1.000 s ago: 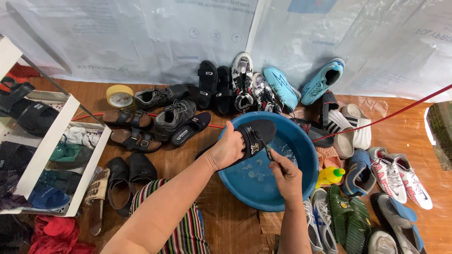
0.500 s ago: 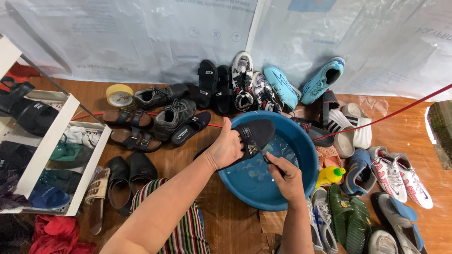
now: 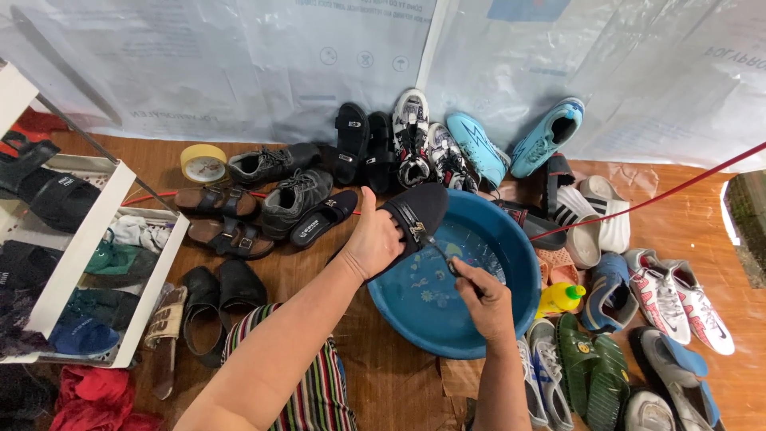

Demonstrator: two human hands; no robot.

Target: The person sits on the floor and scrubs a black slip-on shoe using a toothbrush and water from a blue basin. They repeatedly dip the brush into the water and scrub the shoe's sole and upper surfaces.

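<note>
Two hands over blue basin (image 3: 511, 319), left hand (image 3: 373, 239) gripping black slipper (image 3: 416, 214)

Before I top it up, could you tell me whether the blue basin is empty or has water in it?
It has water: the blue basin shows a shallow, glinting layer over its patterned bottom.

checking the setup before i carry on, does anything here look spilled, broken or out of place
Nothing looks spilled or broken. The left hand holds a black sandal over the blue basin; the right hand holds a thin tool at it. Only a yellow bottle lies tipped on its side among the shoes.
</note>
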